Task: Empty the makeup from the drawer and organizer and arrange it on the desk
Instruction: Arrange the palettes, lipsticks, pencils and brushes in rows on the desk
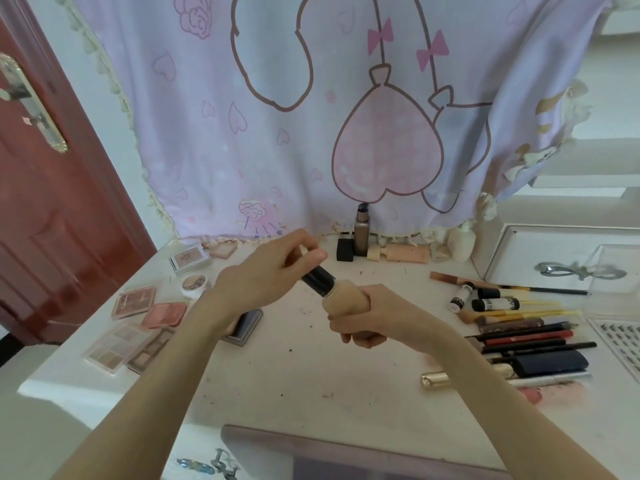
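Right hand (360,320): clenched around beige foundation bottle (344,299) body
Left hand (270,271): gripping its black cap (318,280)
Palettes, worktop (311,375) left: about seven

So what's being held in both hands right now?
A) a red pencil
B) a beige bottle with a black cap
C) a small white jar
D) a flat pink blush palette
B: the right hand wraps the beige bottle, while the left hand grips its black cap.

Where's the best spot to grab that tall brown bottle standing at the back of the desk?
Take the tall brown bottle around its straight middle, coming from the front-left. It stands upright; the black cap sits close on its left and the curtain hangs behind.
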The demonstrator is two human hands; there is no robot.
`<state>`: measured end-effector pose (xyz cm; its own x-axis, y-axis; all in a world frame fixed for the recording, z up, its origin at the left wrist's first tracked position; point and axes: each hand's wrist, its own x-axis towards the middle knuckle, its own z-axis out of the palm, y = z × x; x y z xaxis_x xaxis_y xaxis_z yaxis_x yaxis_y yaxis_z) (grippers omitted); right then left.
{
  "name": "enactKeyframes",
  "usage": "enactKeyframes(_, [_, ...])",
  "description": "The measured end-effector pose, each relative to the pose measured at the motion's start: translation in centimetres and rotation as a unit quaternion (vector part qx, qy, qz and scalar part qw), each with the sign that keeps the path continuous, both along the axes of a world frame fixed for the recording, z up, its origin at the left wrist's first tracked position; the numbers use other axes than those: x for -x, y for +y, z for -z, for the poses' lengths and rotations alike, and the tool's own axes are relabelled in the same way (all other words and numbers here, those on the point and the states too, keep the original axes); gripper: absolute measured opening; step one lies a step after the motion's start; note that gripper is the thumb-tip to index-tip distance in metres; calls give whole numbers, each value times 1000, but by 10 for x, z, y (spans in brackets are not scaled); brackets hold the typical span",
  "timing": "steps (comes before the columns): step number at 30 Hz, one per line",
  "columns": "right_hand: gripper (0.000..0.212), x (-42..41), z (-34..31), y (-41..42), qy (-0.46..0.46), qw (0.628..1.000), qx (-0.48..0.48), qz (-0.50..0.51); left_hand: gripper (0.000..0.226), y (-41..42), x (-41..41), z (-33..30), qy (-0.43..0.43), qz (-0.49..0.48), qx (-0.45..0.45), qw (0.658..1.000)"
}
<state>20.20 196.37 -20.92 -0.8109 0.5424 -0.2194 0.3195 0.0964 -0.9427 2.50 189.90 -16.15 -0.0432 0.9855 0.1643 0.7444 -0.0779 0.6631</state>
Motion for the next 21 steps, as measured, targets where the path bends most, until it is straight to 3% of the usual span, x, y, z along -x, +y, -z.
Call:
enactKeyframes(2, [18, 7, 13, -1, 6, 1000, -14, 27, 23, 6, 4, 13, 40, -38, 4, 998])
enactKeyframes(4, [30, 11, 23, 2, 20, 998, -9, 54, 12, 7, 7, 21, -1, 4, -17, 1000])
enactKeyframes(7, [37, 15, 31, 11, 40, 996, 12, 84, 31, 7, 15, 29, -20, 102, -26, 994])
enactKeyframes(9, [35, 17, 33, 16, 46, 996, 3, 77, 37, 13, 19, 34, -18, 79, -43, 996])
enactKeyframes(12, [32, 24, 36, 22, 61, 995, -25, 78, 22, 19, 24, 31, -37, 1, -39, 999])
enactKeyframes(16, [31, 36, 38, 27, 90, 991, -47, 82, 7, 20, 27, 28, 14, -24, -44, 999])
enactKeyframes(21, [33, 41, 40, 37, 130, 988, -14, 86, 31, 13, 37, 28, -101, 56, -34, 993])
